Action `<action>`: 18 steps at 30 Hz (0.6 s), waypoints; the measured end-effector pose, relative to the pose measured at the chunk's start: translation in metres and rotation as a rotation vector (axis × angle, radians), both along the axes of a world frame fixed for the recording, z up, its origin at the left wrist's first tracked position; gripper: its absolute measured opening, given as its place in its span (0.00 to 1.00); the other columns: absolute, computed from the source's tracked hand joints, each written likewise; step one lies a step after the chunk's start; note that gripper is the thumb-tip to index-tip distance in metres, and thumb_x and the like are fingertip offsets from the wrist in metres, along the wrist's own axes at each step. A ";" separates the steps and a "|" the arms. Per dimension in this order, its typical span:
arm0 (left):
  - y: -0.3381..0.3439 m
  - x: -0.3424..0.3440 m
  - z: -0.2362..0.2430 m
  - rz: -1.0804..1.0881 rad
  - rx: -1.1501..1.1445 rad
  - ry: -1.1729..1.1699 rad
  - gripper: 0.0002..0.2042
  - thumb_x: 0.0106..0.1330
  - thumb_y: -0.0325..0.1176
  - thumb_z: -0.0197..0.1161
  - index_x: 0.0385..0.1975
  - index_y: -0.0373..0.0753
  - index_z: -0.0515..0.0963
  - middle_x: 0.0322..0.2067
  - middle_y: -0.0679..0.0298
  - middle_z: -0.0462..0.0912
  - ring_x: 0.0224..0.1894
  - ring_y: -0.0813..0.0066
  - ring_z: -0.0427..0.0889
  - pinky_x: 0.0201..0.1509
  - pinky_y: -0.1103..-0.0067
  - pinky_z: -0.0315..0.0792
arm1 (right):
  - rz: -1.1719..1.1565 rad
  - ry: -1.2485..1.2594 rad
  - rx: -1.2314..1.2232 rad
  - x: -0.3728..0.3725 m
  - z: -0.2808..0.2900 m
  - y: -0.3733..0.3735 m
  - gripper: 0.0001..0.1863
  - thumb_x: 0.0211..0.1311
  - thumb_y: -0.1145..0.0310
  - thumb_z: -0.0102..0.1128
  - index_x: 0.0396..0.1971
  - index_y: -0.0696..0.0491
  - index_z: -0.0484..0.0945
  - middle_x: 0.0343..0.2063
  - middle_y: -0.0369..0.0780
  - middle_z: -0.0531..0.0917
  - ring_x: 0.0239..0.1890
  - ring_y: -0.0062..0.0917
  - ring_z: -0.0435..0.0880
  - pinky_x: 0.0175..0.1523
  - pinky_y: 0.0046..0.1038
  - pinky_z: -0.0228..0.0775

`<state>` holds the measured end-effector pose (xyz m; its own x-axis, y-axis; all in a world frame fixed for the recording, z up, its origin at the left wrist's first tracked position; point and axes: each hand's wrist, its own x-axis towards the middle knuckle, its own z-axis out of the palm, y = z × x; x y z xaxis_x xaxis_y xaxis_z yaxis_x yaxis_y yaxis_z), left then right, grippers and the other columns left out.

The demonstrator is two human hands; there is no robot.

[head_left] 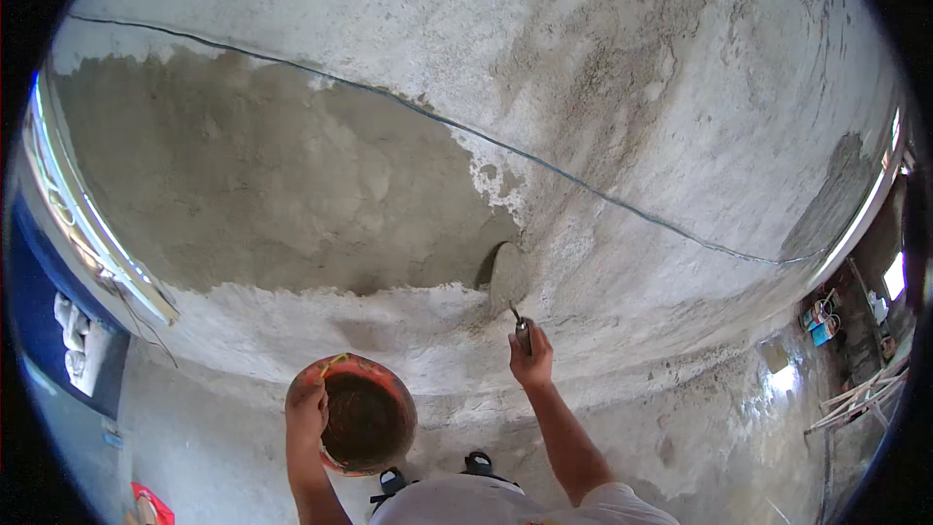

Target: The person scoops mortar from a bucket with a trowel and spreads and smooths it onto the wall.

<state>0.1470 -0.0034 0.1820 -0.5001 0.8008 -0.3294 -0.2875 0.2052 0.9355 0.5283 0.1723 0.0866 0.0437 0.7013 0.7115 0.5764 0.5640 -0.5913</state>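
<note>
My right hand (532,355) is closed round the handle of a trowel (508,277). The trowel's rounded blade lies against the wall, at the lower right end of a dark patch of wet plaster (292,185). My left hand (308,408) grips the rim of a round orange-red bucket (401,399), whose inside is coated with dark mortar. A yellowish strip shows at the bucket's rim beside my fingers. How much mortar lies in the bucket, I cannot tell.
A dark cable (525,151) runs slantwise across the rough grey wall (671,136). At far left is a metal-edged opening (107,224). On the right stand blue cans (824,331) and a stack of poles (860,399). A red item (154,503) lies at lower left.
</note>
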 end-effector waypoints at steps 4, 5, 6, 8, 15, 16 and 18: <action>-0.003 0.004 0.006 -0.026 0.036 -0.010 0.17 0.72 0.37 0.60 0.18 0.46 0.70 0.14 0.74 0.67 0.11 0.85 0.61 0.14 0.83 0.52 | 0.045 -0.038 -0.102 0.009 -0.036 0.008 0.17 0.61 0.68 0.67 0.49 0.54 0.78 0.34 0.47 0.82 0.34 0.48 0.82 0.37 0.40 0.76; -0.008 -0.002 -0.002 -0.057 0.063 -0.002 0.17 0.72 0.37 0.60 0.18 0.47 0.70 0.14 0.74 0.66 0.11 0.84 0.61 0.14 0.83 0.52 | 0.059 -0.119 -0.132 0.016 -0.055 0.000 0.17 0.61 0.69 0.67 0.49 0.55 0.78 0.33 0.46 0.82 0.33 0.45 0.82 0.37 0.39 0.76; -0.008 -0.007 -0.005 -0.088 0.093 0.007 0.17 0.72 0.38 0.60 0.18 0.47 0.70 0.13 0.74 0.66 0.11 0.84 0.60 0.14 0.83 0.52 | 0.072 -0.201 -0.159 0.022 -0.073 -0.010 0.17 0.61 0.69 0.67 0.49 0.56 0.78 0.32 0.45 0.82 0.32 0.42 0.82 0.37 0.38 0.76; -0.009 -0.008 -0.002 -0.041 0.081 -0.010 0.18 0.72 0.39 0.60 0.17 0.47 0.69 0.13 0.75 0.66 0.11 0.84 0.60 0.14 0.83 0.51 | 0.078 -0.216 -0.153 0.019 -0.085 -0.047 0.18 0.60 0.67 0.68 0.49 0.55 0.80 0.31 0.44 0.82 0.31 0.41 0.84 0.36 0.38 0.77; -0.014 -0.001 0.004 -0.004 0.058 0.000 0.20 0.75 0.43 0.58 0.17 0.48 0.68 0.13 0.76 0.63 0.12 0.85 0.59 0.15 0.83 0.51 | 0.222 0.022 -0.403 -0.004 -0.026 -0.113 0.17 0.50 0.75 0.74 0.42 0.60 0.82 0.30 0.46 0.82 0.33 0.37 0.84 0.39 0.33 0.76; -0.015 -0.004 0.001 -0.002 0.056 0.001 0.20 0.75 0.43 0.58 0.17 0.48 0.68 0.13 0.76 0.63 0.12 0.85 0.59 0.15 0.83 0.51 | 0.202 -0.004 -0.285 -0.010 -0.006 -0.108 0.17 0.52 0.76 0.72 0.43 0.60 0.81 0.30 0.47 0.82 0.32 0.38 0.83 0.38 0.34 0.76; -0.014 -0.003 0.000 0.047 0.047 -0.007 0.20 0.75 0.43 0.58 0.17 0.48 0.68 0.13 0.77 0.63 0.12 0.85 0.59 0.16 0.83 0.51 | 0.129 -0.029 -0.147 -0.017 0.031 -0.093 0.17 0.56 0.77 0.66 0.47 0.61 0.79 0.31 0.47 0.81 0.31 0.39 0.82 0.37 0.34 0.74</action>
<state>0.1443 -0.0174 0.1815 -0.5353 0.7912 -0.2956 -0.3021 0.1475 0.9418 0.5114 0.0798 0.1177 -0.0725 0.7963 0.6005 0.5227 0.5431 -0.6571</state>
